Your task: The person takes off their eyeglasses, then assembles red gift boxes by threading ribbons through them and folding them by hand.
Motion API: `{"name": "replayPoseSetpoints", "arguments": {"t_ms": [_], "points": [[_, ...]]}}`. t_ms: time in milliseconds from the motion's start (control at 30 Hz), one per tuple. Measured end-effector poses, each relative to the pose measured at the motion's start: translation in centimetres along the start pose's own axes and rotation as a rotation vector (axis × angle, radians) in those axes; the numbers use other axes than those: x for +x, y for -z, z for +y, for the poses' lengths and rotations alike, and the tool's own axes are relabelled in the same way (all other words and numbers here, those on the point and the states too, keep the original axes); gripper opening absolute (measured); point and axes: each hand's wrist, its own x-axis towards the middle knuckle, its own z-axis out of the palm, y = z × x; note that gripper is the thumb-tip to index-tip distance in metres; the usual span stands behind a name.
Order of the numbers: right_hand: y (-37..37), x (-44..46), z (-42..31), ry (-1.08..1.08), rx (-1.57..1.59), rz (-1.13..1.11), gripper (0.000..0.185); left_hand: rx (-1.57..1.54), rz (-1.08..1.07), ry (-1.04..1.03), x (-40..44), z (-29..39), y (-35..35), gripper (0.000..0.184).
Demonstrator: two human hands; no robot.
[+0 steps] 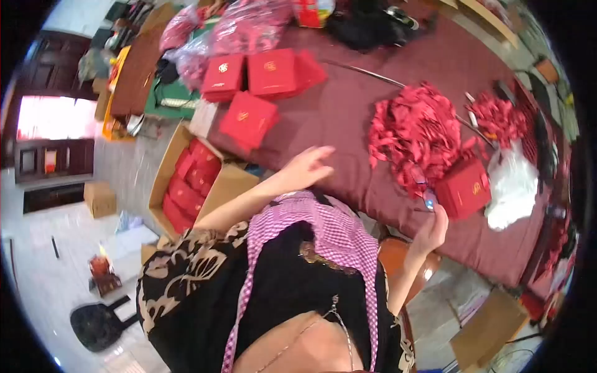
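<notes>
Biggest first: table (336, 124) under a maroon cloth, running beyond both your hands. Carton (231, 196) of red packs sits left of your left hand (308, 169), which is loosely spread over the near table edge, nothing seen in it. Ribbons (413, 130), a big red heap, lie straight beyond your right hand (432, 231); they look light, soft, maybe slippery and quick to tangle, so lift one by a loose end. Red stacks (272, 71) stand beyond your left hand and a bit left. White bag (513, 186) is right of your right hand, past the red box (463, 189). That box is just beyond and right of the right fingertips, tilted in view; looks light and stiff, corners likely to dent, so hold it by opposite sides. Smallest: shiny piece (428, 200) at your right fingertips, which look pinched together on its near end; blurred, can't tell what it is. Probably light, so a fingertip pinch should do. Writing: gold emblem on the box and stack lids, letters unclear; one stack has a tiny line under it, not readable
</notes>
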Motion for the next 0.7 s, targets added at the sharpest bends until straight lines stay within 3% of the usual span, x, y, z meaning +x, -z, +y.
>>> {"name": "replayPoseSetpoints", "arguments": {"t_ms": [67, 100, 233, 300, 333, 400, 567, 667, 700], "points": [[0.7, 1.7, -1.5, -0.027, 0.139, -0.057, 0.027, 0.146, 0.038, -0.211, 1.2, 5.2, -2.3, 0.078], [-2.3, 2.7, -5.3, 0.011, 0.208, -0.077, 0.025, 0.109, 0.069, -0.349, 1.3, 5.0, 0.5, 0.078], [-5.8, 3.3, -12.2, 0.049, 0.415, -0.179, 0.017, -0.011, 0.173, -0.457, -0.5, 5.7, 2.7, 0.076], [-7.4, 3.4, -14.1, 0.071, 0.461, -0.256, 0.016, -0.005, 0.281, -0.58, -1.1, 4.8, 4.4, 0.062], [-7.8, 3.5, -15.1, 0.079, 0.455, -0.269, 0.016, -0.101, 0.427, -0.66, -1.3, 4.5, 5.2, 0.041], [-8.7, 3.8, -17.2, 0.072, 0.551, -0.374, 0.007, -0.048, 0.403, -0.537, -3.2, 4.0, 8.0, 0.032], [-11.5, 5.0, -21.9, 0.038, 0.636, -0.441, 0.007, -0.021, 0.285, -0.58, -7.9, 4.4, 12.3, 0.016], [-11.7, 5.8, -25.0, -0.133, 0.759, -0.428, 0.003, 0.01, 0.284, -0.643, -9.4, 4.0, 14.7, 0.011], [-11.7, 6.2, -25.7, -0.128, 0.805, -0.437, 0.005, -0.055, 0.261, -0.565, -10.4, 4.8, 15.4, 0.01]]}}
